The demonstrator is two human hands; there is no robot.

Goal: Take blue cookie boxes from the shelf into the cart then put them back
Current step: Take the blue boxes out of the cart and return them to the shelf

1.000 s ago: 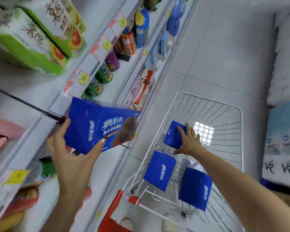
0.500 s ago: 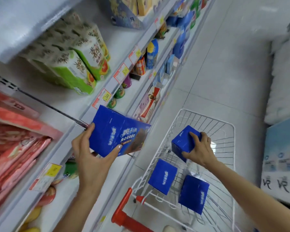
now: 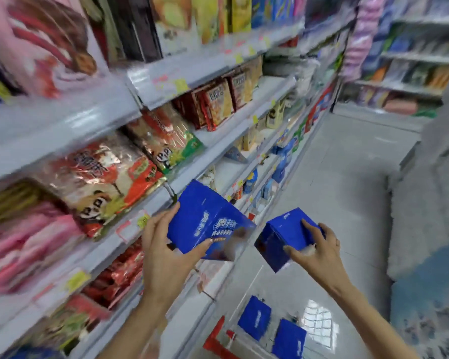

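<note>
— Left hand [image 3: 163, 244]?
— Clamped around 1 blue cookie box [image 3: 205, 221], thumb low on its front, just off the shelf [image 3: 130, 229] edge.
— Right hand [image 3: 314, 250]?
— Gripping a 2nd box [image 3: 280, 237], tilted, above the cart [image 3: 215, 340]; 2 more boxes [image 3: 254, 317] inside.

Two boxes [image 3: 254, 321] in cart [image 3: 219, 340]

Grey shelves [image 3: 62, 130] down the left are stuffed with red and pink snack packs [image 3: 99, 177], while two blue boxes [image 3: 254, 321] lie in the cart [image 3: 215, 340].
</note>
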